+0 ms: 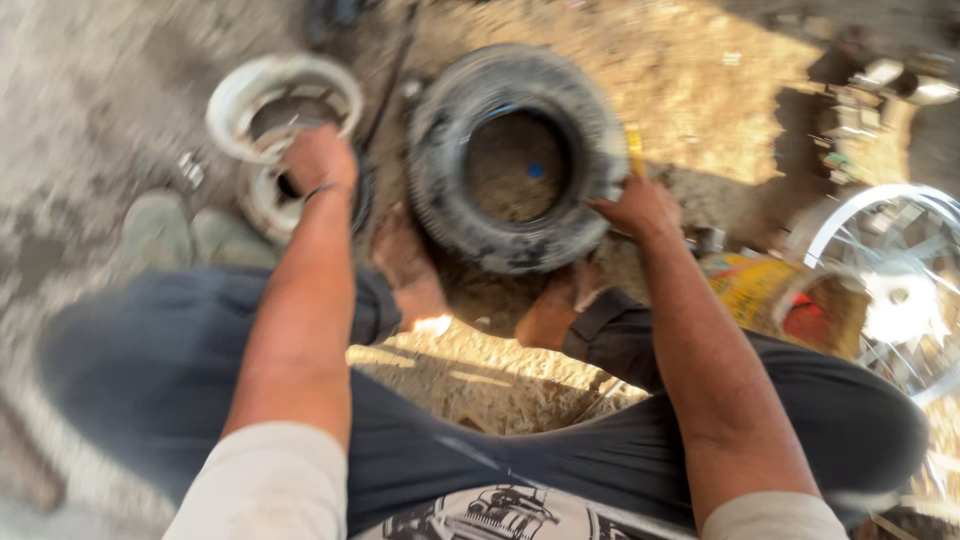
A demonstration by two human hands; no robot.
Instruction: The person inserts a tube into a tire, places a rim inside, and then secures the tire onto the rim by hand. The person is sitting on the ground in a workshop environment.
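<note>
Rubber tyre (pixel 515 155) pinched at rim by right hand (pixel 640 207); left hand (pixel 318 158) closed on white rim (pixel 280 95). Risk: tyre slipping, one-handed hold.

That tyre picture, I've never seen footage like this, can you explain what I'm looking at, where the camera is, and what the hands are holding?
The single picture comes from a camera worn on a person's head, looking down at their own arms and lap. It is blurred. The person sits low over dusty ground. The right hand grips the edge of a small black tyre lying flat. The left hand rests on a whitish wheel rim. A spoked metal wheel lies at the right edge.
</note>
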